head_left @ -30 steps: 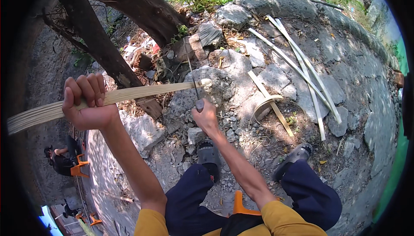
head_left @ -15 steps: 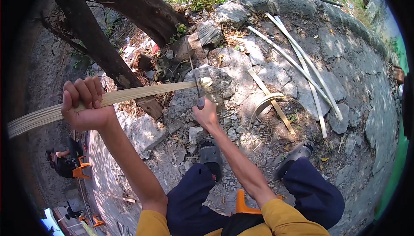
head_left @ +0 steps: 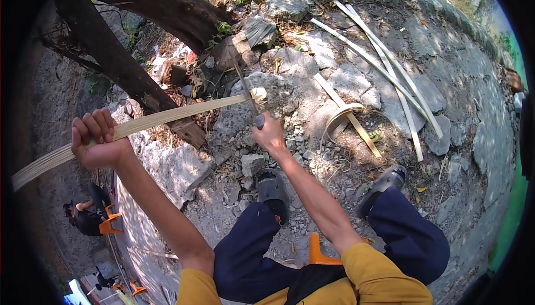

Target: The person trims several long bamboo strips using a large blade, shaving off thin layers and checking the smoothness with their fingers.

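Note:
My left hand (head_left: 99, 140) is closed around a long pale bamboo strip (head_left: 175, 114), whose near end runs past my fist to the left edge. In my right hand (head_left: 271, 135) is the dark handle of a knife (head_left: 240, 75), its long blade pointing away from me and tilted left. That blade crosses the strip close to its far end. A pale curl of shavings (head_left: 258, 94) bunches at that end, just right of the blade and over a rough rock (head_left: 278, 85). Where exactly the edge bites into the strip is too small to tell.
Several long pale strips (head_left: 384, 62) lie on the broken concrete at the far right. Nearer lies a short strip (head_left: 362, 132) with a coiled band (head_left: 344, 114) across it. Dark tree trunks (head_left: 120, 43) lean at upper left. Another person (head_left: 86, 218) sits at far left.
My left fist has drawn the strip a little to the left and toward me. The blade leans further left, and the view has shifted slightly.

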The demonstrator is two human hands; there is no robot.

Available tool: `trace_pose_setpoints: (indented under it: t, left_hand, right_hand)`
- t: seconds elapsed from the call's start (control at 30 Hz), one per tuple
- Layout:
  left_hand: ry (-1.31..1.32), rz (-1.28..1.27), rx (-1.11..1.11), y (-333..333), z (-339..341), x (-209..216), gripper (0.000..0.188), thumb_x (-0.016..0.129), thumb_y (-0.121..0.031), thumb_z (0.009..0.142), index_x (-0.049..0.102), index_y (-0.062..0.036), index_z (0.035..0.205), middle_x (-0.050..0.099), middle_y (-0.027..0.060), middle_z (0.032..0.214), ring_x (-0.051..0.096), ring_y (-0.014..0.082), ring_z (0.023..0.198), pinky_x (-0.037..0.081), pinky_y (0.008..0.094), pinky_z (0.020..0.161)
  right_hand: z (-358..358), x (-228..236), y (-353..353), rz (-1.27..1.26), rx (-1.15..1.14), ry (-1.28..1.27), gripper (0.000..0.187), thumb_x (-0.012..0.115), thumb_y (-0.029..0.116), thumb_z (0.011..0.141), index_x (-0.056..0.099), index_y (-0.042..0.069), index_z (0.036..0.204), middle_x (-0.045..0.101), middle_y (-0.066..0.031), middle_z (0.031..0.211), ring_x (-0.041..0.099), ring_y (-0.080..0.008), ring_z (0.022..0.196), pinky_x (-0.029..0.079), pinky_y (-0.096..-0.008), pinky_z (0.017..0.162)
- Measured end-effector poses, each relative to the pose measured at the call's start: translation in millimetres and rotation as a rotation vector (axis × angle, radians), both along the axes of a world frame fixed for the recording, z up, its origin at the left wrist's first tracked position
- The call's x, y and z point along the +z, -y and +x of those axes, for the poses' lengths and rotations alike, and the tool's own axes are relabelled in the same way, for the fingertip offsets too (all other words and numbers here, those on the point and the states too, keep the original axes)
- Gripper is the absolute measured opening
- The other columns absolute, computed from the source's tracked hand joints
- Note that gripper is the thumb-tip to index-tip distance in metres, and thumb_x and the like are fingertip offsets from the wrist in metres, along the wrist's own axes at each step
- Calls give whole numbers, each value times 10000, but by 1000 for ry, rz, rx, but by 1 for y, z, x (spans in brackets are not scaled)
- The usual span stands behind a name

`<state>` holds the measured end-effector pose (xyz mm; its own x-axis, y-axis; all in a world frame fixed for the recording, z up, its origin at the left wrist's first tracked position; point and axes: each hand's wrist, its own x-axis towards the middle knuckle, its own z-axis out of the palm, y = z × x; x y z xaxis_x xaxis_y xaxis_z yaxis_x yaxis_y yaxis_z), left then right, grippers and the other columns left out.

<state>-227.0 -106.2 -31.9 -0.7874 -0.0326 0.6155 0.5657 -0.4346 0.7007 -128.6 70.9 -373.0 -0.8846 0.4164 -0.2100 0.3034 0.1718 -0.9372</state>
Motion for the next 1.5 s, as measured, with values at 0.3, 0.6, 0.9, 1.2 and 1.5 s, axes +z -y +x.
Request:
trace_pose_setpoints:
  t: [0.3, 0.6, 0.9, 1.2, 1.5]
  left_hand:
    - [-35, -54, -10, -10, 11, 12, 362, 492, -261, 890, 268, -192, 615, 228, -24, 489, 188, 95, 420, 196, 289, 474]
    - [9, -12, -35, -9, 7, 0, 363, 501, -272, 884, 271, -190, 616, 229, -26, 487, 196, 95, 418, 199, 284, 480]
    - [-11, -59, -35, -1, 4, 11, 372, 499, -259, 876, 264, -190, 596, 235, -24, 474, 199, 96, 411, 204, 294, 482]
    - [3, -12, -30, -12, 7, 3, 367, 495, -262, 887, 272, -191, 604, 223, -27, 478, 191, 94, 414, 193, 286, 478]
    - [-3, 37, -51, 6, -2, 6, 369, 505, -250, 888, 266, -192, 612, 223, -29, 484, 191, 89, 420, 190, 290, 483]
  right_hand:
    - [-17, 52, 14, 19, 123, -193, 246, 665, 173, 787, 590, 17, 963, 677, -218, 719, 671, -460, 702, 538, -502, 673]
    - [-8, -6, 7, -128, -63, -105, 277, 668, 170, 770, 590, 13, 985, 684, -229, 759, 677, -448, 747, 536, -508, 708]
    - [-10, 8, -1, 158, 48, -117, 299, 709, 181, 789, 598, 53, 1035, 689, -223, 756, 691, -433, 730, 556, -503, 675]
    - [-15, 27, 18, -143, -1, -54, 305, 655, 169, 772, 617, -21, 1009, 700, -259, 838, 696, -441, 800, 546, -502, 753]
    - [-12, -27, -23, 167, 33, 9, 229, 681, 193, 802, 632, 30, 956, 681, -202, 739, 689, -415, 727, 546, -484, 668]
